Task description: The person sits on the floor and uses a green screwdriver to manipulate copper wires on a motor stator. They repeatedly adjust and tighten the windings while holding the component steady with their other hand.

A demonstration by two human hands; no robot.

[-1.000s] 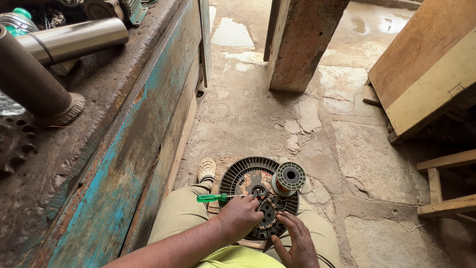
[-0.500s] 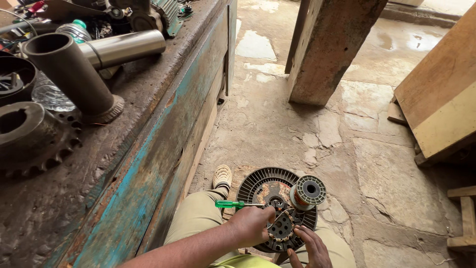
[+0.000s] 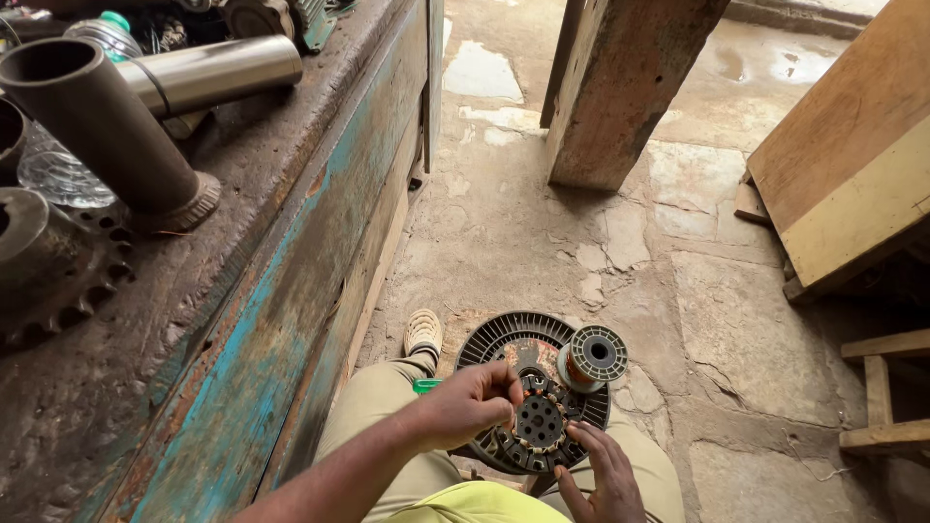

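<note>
Two hands work on one dark stator [image 3: 539,423], a round toothed ring with copper coils about a black perforated hub. It sits low in view over the person's lap, on a ribbed round fan cover [image 3: 504,336] that lies on the stone floor [image 3: 542,242].

Since the earlier pictures the view has swung left, so more of the bench [image 3: 252,291] shows. The green-handled tool [image 3: 426,385], earlier seen at full length beside the left hand [image 3: 472,399], now shows only as a stub behind that hand.

That hand curls its fingers at the stator's upper left edge; whether they pinch a wire I cannot tell. The right hand [image 3: 603,476] lies open, fingertips spread on the stator's lower right rim, gripping nothing.

One wire spool [image 3: 594,354] stands touching the cover's right side. One shoe [image 3: 423,332] shows on the floor. On the bench lie two tubes, one dark [image 3: 107,131] and one shiny [image 3: 213,73], and one sprocket [image 3: 58,271].
</note>
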